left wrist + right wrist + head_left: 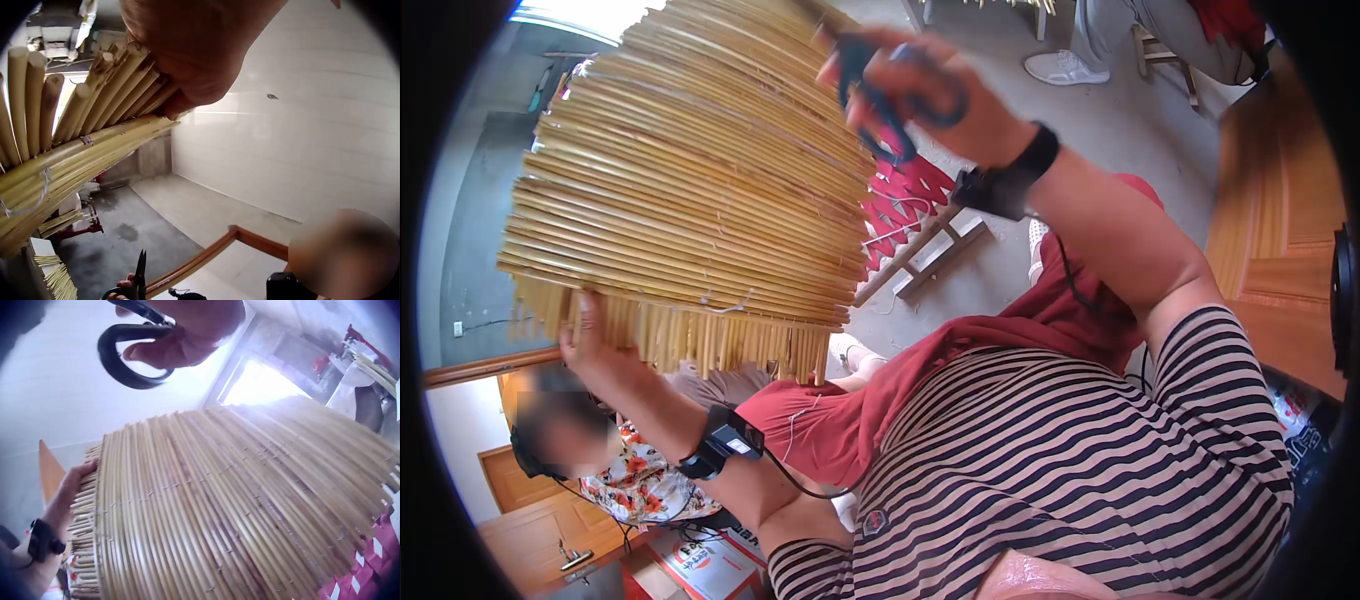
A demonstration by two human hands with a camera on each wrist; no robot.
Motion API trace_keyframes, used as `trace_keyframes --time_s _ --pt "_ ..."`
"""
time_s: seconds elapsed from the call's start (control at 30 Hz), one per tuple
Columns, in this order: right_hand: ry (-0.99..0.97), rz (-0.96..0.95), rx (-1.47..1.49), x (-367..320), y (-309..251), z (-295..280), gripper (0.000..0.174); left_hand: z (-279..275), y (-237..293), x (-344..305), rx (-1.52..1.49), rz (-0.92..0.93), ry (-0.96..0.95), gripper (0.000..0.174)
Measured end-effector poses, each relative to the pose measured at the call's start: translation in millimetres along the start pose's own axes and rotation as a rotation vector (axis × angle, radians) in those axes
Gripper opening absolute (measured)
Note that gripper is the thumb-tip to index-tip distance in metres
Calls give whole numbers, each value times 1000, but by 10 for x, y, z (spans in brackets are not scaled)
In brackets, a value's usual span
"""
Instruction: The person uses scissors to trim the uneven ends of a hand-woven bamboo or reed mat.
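Observation:
A large mat of thin bamboo-like sticks is held up and tilted, with shorter sticks folded along its lower edge. My left hand grips that edge near its left corner; in the left wrist view, the hand presses against the stick ends. Above the mat's right side, my right hand holds dark-handled scissors, somewhat blurred. The right wrist view shows the fingers through a scissor loop, apart from the mat. The blade tips are hidden there.
Pink zigzag material lies beside a wooden frame at the mat's right. A person in a floral shirt is at lower left, near boxes. A wooden panel stands at right; another person's shoe is on the floor.

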State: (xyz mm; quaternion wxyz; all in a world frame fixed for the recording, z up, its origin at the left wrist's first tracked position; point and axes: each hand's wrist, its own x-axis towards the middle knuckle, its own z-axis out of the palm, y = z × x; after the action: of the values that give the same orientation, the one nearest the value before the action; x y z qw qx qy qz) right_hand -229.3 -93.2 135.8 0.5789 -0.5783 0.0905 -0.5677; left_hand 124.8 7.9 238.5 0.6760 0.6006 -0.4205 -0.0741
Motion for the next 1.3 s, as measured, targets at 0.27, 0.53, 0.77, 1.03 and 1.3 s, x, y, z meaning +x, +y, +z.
trace_keyframes --time_s 0.27,0.53,0.77,1.03,1.3 --pt "379 -364 345 13 -609 -815 37 405 433 -583 238 447 -98 37" --pt "517 -412 284 -99 -759 -1001 34 795 -37 -1501 475 1046 -694 36" --pt "345 -114 -3 -324 -869 -1003 20 532 -1752 -2283 721 1088 -1098 48" --pt "-556 111 -1009 -952 474 -372 56 285 -1855 -2264 553 800 -1241 66" --pt "-732 175 -1141 -1102 1018 6 59 109 -1812 -2117 331 511 -689 21"
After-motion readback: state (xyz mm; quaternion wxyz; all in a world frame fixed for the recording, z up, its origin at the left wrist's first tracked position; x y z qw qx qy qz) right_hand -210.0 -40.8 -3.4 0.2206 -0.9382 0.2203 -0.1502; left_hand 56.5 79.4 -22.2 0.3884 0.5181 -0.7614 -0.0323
